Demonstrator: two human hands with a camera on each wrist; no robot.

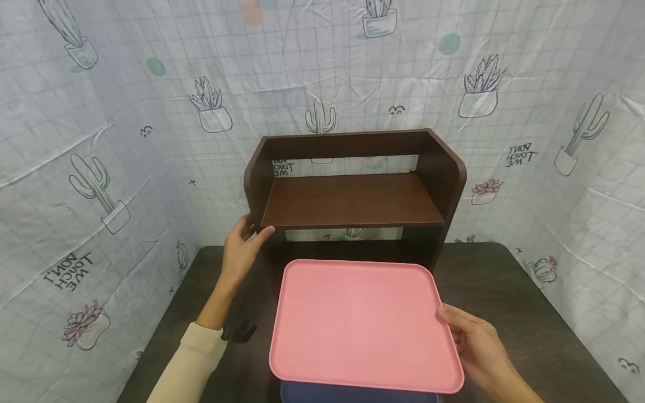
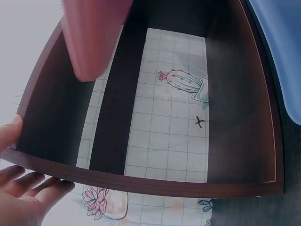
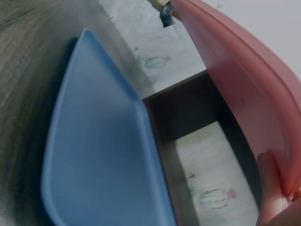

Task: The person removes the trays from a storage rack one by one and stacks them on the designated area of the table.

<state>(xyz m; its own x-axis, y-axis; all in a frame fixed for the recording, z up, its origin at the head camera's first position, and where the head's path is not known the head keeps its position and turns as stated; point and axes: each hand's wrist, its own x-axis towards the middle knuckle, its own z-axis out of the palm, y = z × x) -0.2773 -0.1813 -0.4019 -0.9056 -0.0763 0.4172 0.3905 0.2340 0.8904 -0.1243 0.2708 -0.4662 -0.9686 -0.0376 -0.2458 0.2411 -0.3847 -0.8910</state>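
Note:
A pink tray [image 1: 363, 324] is held up in front of the brown wooden shelf [image 1: 353, 198]. My right hand [image 1: 476, 347] grips its right edge, thumb on top and fingers beneath. My left hand [image 1: 244, 249] holds the shelf's left side panel at the height of the middle board; in the left wrist view the thumb [image 2: 10, 132] lies on one side of the panel edge and the fingers on the other. Under the pink tray a blue tray [image 3: 103, 141] lies on the table, mostly hidden in the head view.
The dark table [image 1: 504, 313] carries the shelf near its back edge. A white curtain [image 1: 347, 67] printed with cacti surrounds the table at the back and both sides. A black band [image 1: 239, 331] is worn on the left wrist.

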